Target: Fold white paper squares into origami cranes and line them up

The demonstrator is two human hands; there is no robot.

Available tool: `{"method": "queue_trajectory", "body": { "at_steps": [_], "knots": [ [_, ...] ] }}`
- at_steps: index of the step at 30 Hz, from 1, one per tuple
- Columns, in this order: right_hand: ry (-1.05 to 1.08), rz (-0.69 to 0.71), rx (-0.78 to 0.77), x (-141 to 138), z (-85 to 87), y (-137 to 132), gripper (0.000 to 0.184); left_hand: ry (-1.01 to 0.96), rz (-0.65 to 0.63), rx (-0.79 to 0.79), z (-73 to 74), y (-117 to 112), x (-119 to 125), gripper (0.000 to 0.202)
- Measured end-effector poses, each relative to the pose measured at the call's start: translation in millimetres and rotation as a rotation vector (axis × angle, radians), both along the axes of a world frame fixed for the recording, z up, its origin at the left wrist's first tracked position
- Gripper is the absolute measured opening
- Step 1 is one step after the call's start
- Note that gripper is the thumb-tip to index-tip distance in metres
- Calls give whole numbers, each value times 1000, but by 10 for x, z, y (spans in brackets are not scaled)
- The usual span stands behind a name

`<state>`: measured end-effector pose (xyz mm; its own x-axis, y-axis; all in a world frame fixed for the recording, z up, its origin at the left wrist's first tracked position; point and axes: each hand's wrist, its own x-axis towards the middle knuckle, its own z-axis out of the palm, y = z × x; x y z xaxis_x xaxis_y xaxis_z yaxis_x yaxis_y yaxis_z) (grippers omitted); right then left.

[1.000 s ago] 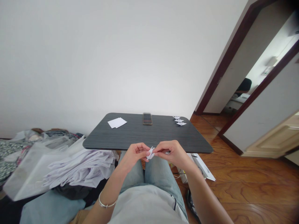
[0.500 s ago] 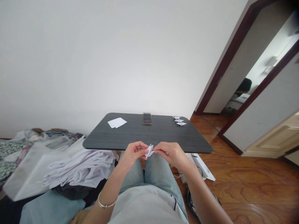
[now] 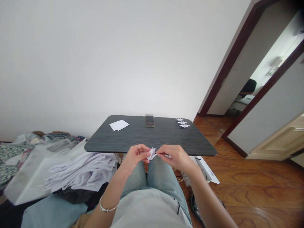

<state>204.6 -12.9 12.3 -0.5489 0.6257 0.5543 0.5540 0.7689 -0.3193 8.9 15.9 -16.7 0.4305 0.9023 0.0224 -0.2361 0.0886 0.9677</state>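
A small folded white paper figure (image 3: 152,153) is pinched between both my hands over my lap, just in front of the near edge of the dark table (image 3: 133,139). My left hand (image 3: 136,155) grips its left side with closed fingers. My right hand (image 3: 174,155) pinches its right side. Part of the paper is hidden behind my fingers.
On the table lie white paper sheets (image 3: 119,125) at the far left, a phone (image 3: 149,120) in the middle and several small folded paper figures (image 3: 182,123) at the far right. Piled bags and white cloth (image 3: 78,169) sit to my left. A doorway (image 3: 256,85) opens at the right.
My hands have shifted slightly, the right one drawing a little lower. The paper figure stays pinched between them.
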Motion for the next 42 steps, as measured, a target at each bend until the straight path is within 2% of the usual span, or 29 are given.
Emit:
{"method": "queue_trajectory", "body": {
  "at_steps": [4,11,21,25,29,32,36,42],
  "knots": [
    [77,4,-100,-15,9,-9,9,-5,-5,3,0,-3,7,23],
    [352,-51,-334,-109,-24,1,7,-58,28,43,25,-54,58,22],
    [479,-86,-527,-201,-21,-29,10,-112,64,60,3,-73,114,25],
    [572,-131,-518,-224,-61,6,10,-68,190,227,13,-108,122,18],
    [602,-161,-472,-233,-87,21,10,68,353,479,64,-190,125,9],
    [596,-161,-456,-247,-86,11,9,179,415,599,100,-239,143,7],
    [555,-154,-414,-272,-66,0,10,241,460,664,113,-247,169,7],
    [517,-201,-317,-291,-52,3,7,265,463,674,122,-229,179,10]
  ]
}}
